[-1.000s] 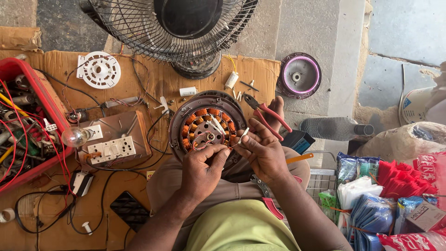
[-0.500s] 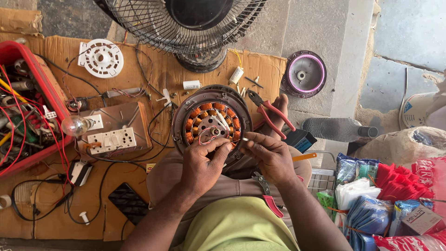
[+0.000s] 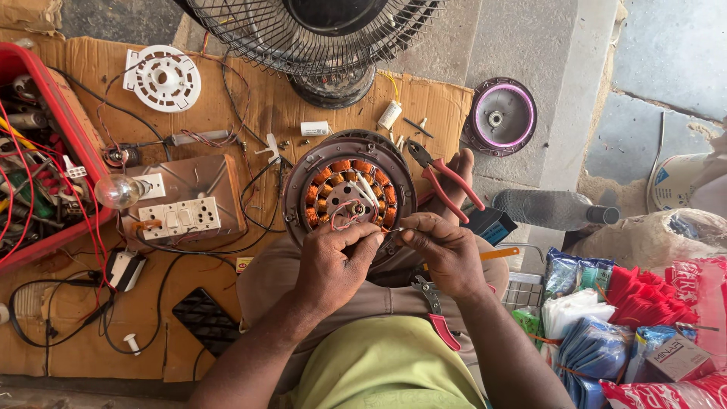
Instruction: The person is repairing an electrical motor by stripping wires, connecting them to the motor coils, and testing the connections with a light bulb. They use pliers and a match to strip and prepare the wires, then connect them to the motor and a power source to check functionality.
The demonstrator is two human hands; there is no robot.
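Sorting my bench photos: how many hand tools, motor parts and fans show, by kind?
Red-handled pliers: 1
Red-handled cutters: 1
Wound fan motor stator, at the left hand and right hand: 1
Round motor covers: 2
Caged fan: 1
Total: 6

A round dark metal fan motor housing (image 3: 347, 193) rests tilted on the seated person's lap, open face up. Inside sits a ring of orange copper windings (image 3: 327, 179) around a pale centre hub. Thin red and white lead wires (image 3: 344, 214) loop out over the hub, their ends pinched at the housing's lower edge.
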